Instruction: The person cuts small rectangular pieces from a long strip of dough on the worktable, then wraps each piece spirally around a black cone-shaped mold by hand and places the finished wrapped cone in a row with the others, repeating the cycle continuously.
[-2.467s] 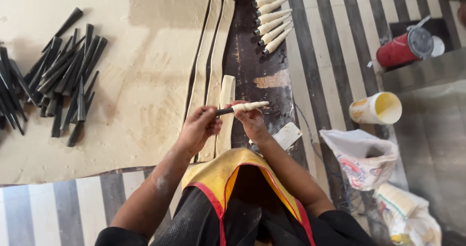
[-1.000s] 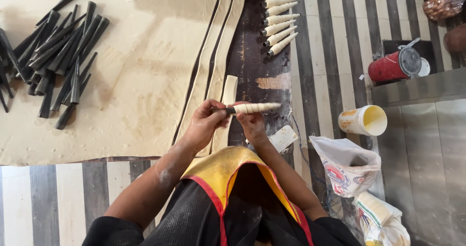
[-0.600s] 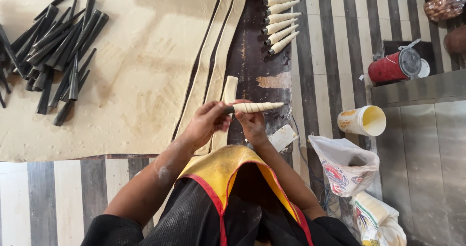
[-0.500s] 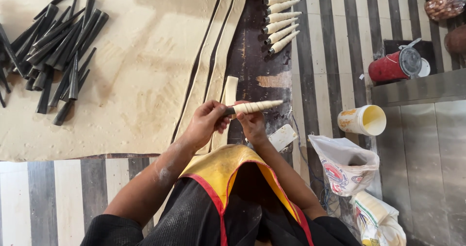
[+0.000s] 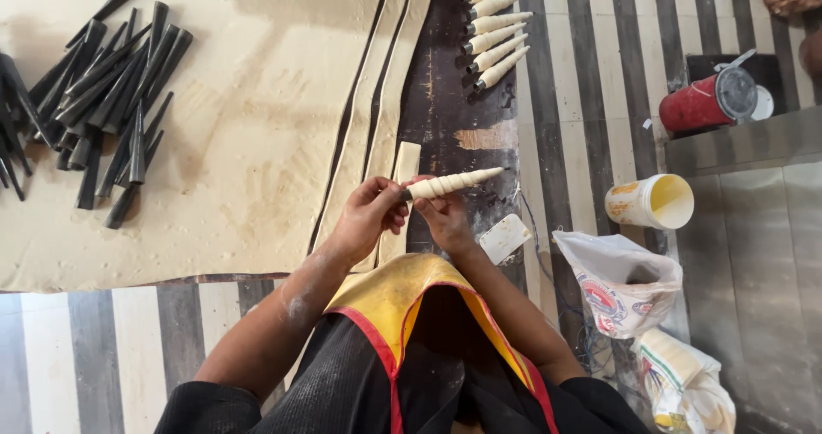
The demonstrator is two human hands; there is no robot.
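**Dough-wrapped cone mould, held in both hands above the work surface**

Item: a slim cone mould (image 5: 452, 183) wound in a spiral of pale dough from its wide end to near its tip. It is held roughly level over the dark board (image 5: 445, 100), tip pointing right, clear of the surface, probably so the soft wrap is not flattened. The coils overlap evenly and look smooth and matt.

Left hand (image 5: 366, 218): fingers pinching the dark wide end of the mould, where bare metal gives a firm hold without marking the dough.

Right hand (image 5: 443, 218): beneath the cone, fingers curled up under the wrapped part, apparently supporting it; whether they press the dough cannot be told.

Just below the hands: a short strip of dough (image 5: 402, 164) lying on the board. Beside it, two long cut strips (image 5: 381, 100) run away from the person, next to the wide rolled dough sheet (image 5: 257, 143).

Top of the board: a row of finished wrapped cones (image 5: 495, 23), laid side by side.

Far left: a heap of bare black cone moulds (image 5: 94, 100) on the sheet's edge.

Right: a white scraper (image 5: 503, 237), a cream tub (image 5: 651, 201), a red can (image 5: 706, 104), plastic bags (image 5: 621, 284).
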